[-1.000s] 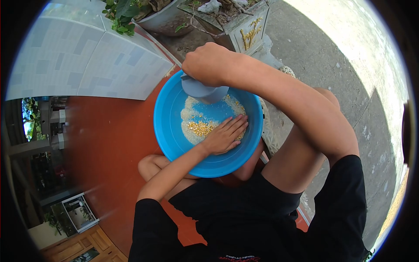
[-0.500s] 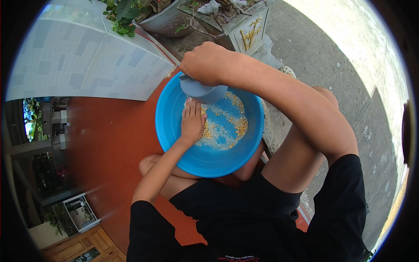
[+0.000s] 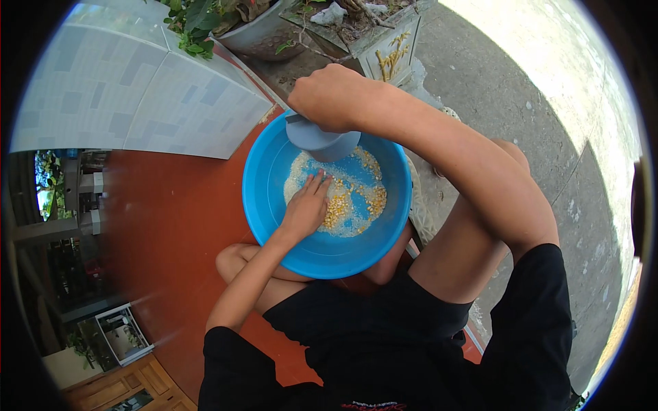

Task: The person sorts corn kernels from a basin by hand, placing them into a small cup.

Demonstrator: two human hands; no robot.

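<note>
A blue plastic basin (image 3: 329, 259) rests over my crossed legs. Inside it lie yellow corn kernels (image 3: 336, 211) mixed with small pale grains (image 3: 296, 179), spread unevenly so that blue bottom shows through. My left hand (image 3: 306, 207) lies on the grains at the left of the basin, its fingers stretched out toward the middle and holding nothing. Above the far side, my right hand (image 3: 327, 99) is closed on a grey plastic cup (image 3: 322, 142), which hangs low over the grains. My hand hides the cup's upper part, and its contents do not show.
A reddish floor (image 3: 178, 205) extends to the left, beside a low tiled wall (image 3: 137, 89). Beyond the basin stand a square planter (image 3: 392, 51) and a round plant pot (image 3: 264, 35). Grey concrete (image 3: 493, 89) lies to the right.
My left hand has drawn a little toward me and right, its fingers now angled inward. More corn shows beside it. The cup has shifted slightly right in my right hand.
</note>
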